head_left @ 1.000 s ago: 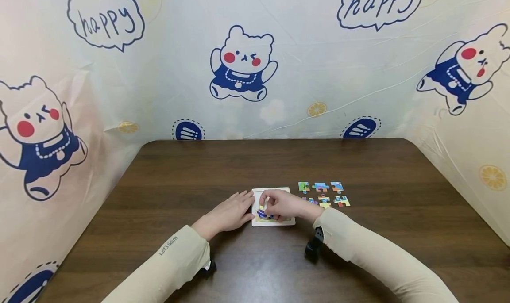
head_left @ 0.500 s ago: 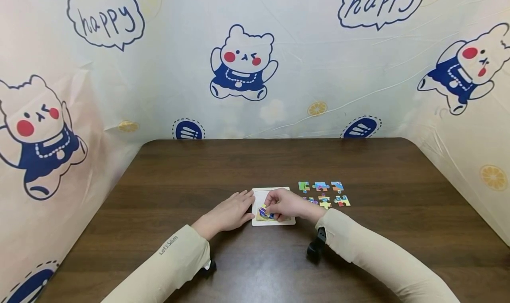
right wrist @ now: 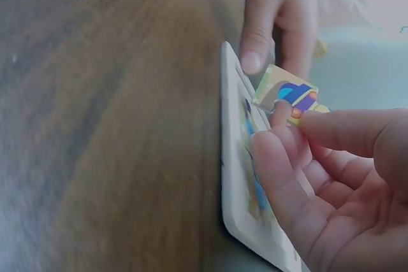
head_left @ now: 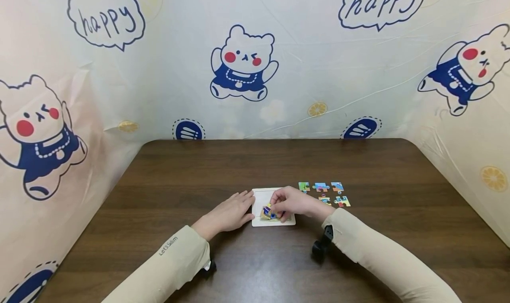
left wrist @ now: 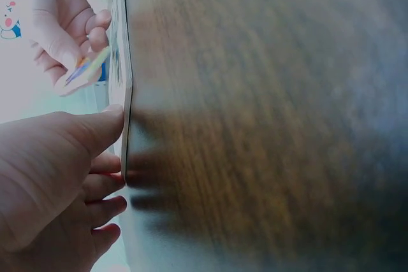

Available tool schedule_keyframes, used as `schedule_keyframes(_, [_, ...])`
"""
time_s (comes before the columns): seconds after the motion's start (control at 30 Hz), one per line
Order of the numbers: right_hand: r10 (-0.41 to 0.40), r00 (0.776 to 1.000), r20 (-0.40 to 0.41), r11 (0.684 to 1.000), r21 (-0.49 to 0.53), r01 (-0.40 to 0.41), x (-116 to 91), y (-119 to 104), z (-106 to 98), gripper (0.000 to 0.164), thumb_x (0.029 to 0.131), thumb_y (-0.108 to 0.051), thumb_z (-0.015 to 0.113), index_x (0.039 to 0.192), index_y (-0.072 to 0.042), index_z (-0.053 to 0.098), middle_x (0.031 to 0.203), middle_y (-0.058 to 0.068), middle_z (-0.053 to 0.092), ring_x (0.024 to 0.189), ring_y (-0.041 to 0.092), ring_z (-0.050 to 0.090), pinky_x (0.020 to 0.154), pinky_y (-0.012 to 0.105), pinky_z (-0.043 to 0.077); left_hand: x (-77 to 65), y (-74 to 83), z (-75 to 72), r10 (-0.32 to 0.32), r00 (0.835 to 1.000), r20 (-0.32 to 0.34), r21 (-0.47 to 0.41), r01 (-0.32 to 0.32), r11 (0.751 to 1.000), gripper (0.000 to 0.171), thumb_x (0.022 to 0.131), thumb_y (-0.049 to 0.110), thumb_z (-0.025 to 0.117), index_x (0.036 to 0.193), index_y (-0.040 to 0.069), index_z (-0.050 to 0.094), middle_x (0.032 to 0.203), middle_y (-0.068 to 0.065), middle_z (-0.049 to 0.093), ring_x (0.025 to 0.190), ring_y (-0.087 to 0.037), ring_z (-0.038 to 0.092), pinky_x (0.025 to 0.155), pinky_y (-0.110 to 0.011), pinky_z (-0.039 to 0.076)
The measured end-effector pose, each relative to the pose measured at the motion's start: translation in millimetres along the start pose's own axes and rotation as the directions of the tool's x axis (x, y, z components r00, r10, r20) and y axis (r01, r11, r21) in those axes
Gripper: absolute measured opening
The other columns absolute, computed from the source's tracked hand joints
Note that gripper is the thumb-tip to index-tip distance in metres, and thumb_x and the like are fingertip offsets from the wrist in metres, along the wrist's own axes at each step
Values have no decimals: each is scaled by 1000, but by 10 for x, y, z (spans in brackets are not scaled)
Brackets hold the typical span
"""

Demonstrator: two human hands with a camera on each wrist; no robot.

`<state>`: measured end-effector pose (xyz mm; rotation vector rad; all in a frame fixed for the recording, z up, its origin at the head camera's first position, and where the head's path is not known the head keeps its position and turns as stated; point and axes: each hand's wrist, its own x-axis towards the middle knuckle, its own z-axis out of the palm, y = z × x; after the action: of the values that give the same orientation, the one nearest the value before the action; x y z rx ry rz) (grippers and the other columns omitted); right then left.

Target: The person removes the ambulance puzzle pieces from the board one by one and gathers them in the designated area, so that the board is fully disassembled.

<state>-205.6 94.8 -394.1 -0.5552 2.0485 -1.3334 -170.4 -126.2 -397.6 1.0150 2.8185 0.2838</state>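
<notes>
In the head view a white puzzle tray (head_left: 274, 224) lies on the table. My left hand (head_left: 230, 212) lies with its fingers extended at the tray's left edge, thumb and fingertips right at the rim in the left wrist view. My right hand (head_left: 294, 202) is over the tray's right part. Between thumb and fingers it pinches a jigsaw piece (right wrist: 290, 95) printed in purple, yellow and blue. That piece is tilted up above the tray in the right wrist view. Below it, more printed pieces (right wrist: 250, 148) sit inside the tray, partly hidden by the right hand.
Several loose jigsaw pieces (head_left: 321, 186) lie in two rows right of the tray, partly covered by the right forearm. The brown wooden table (head_left: 199, 166) ends at the back against a cartoon-bear curtain (head_left: 295, 73).
My right hand has moved slightly right, and the piece it pinches has lifted and tilted up from the tray's lower left. My left hand has stayed where it was.
</notes>
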Motion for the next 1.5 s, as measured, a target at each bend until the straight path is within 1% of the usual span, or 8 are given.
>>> schedule_keyframes(0.17, [-30, 999, -22, 1000, -9, 30, -63, 13, -118, 7, 86, -3, 62, 86, 3, 60, 69, 10, 56, 60, 16, 56, 57, 33, 54, 5, -6, 12, -3, 1000, 2, 13, 3, 1000, 48, 92, 24, 57, 127, -7, 46, 137, -25, 38, 127, -38, 35, 103, -47, 27])
schedule_keyframes(0.3, [-14, 998, -65, 999, -33, 12, -126, 20, -204, 8, 85, -5, 64, 88, 3, 61, 71, 10, 58, 62, 17, 56, 60, 34, 54, 4, -5, 16, -7, 1000, 6, 23, 7, 1000, 49, 93, 24, 56, 128, -7, 46, 138, -24, 37, 127, -38, 34, 103, -47, 27])
schedule_keyframes(0.43, [-15, 995, -100, 999, -54, 9, -185, 46, -288, 8, 85, -4, 63, 89, 3, 61, 72, 11, 58, 63, 18, 56, 61, 35, 54, 2, -8, 26, -4, 1000, 2, 29, 4, 1000, 48, 92, 24, 57, 127, -7, 46, 138, -25, 37, 127, -38, 35, 103, -47, 27])
schedule_keyframes(0.7, [-16, 991, -134, 996, -91, 4, -315, 112, -471, 10, 85, -3, 64, 90, 2, 58, 75, 11, 57, 62, 19, 57, 60, 35, 54, -2, -3, 19, -8, 1000, 7, 22, 7, 1000, 46, 92, 23, 57, 126, -7, 47, 138, -25, 38, 127, -37, 34, 103, -47, 27])
schedule_keyframes(0.87, [-2, 994, -108, 992, -124, -11, -418, 181, -595, 9, 86, -5, 64, 88, 2, 57, 73, 9, 56, 62, 18, 56, 60, 35, 54, -1, -2, 20, -10, 1000, 12, 25, 10, 1000, 47, 93, 23, 57, 127, -7, 46, 138, -24, 37, 128, -37, 34, 103, -46, 26])
schedule_keyframes(1.07, [42, 997, -62, 988, -148, -51, -540, 261, -698, 8, 86, -3, 62, 85, 3, 57, 71, 8, 57, 62, 17, 55, 59, 35, 53, 2, -7, 20, -7, 1000, 12, 27, 7, 1000, 46, 93, 24, 56, 126, -6, 47, 138, -24, 37, 128, -36, 34, 103, -46, 26])
schedule_keyframes(1.23, [63, 998, -28, 985, -159, -67, -612, 328, -720, 7, 86, -2, 62, 84, 3, 57, 72, 8, 57, 61, 17, 56, 58, 34, 53, 2, -4, 15, -6, 1000, 13, 32, 6, 999, 46, 93, 24, 56, 126, -6, 47, 138, -24, 37, 128, -36, 34, 103, -46, 26])
schedule_keyframes(1.5, [55, 998, -2, 971, -233, -54, -663, 381, -705, 7, 84, -1, 62, 79, 0, 58, 68, 6, 56, 58, 15, 55, 55, 34, 53, 5, -3, 16, -7, 1000, 13, 26, 7, 1000, 45, 93, 24, 57, 126, -6, 47, 138, -24, 38, 127, -36, 34, 103, -46, 26])
